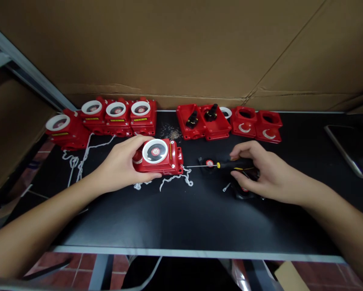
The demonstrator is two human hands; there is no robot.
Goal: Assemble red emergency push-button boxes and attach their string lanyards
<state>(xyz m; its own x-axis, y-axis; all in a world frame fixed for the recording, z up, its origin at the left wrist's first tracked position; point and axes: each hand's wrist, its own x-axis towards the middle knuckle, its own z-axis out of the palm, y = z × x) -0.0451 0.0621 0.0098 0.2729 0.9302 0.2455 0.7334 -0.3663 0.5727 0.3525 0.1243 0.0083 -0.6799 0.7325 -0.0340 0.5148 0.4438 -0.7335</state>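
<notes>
Boxes (108,117), four red ones closed up, line up behind and left of the fifth box (160,157), which the left hand (120,167) clasps on the table (181,218). Right of that box the right hand (260,173) curls around a screwdriver (220,165), tip at its corner. Farther right, two open shells (204,121) and two loose covers (257,126) seem yet unassembled.

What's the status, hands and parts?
Left hand gripping red box. Right hand holding screwdriver, tip near box's right side. White cord loose under box.
</notes>
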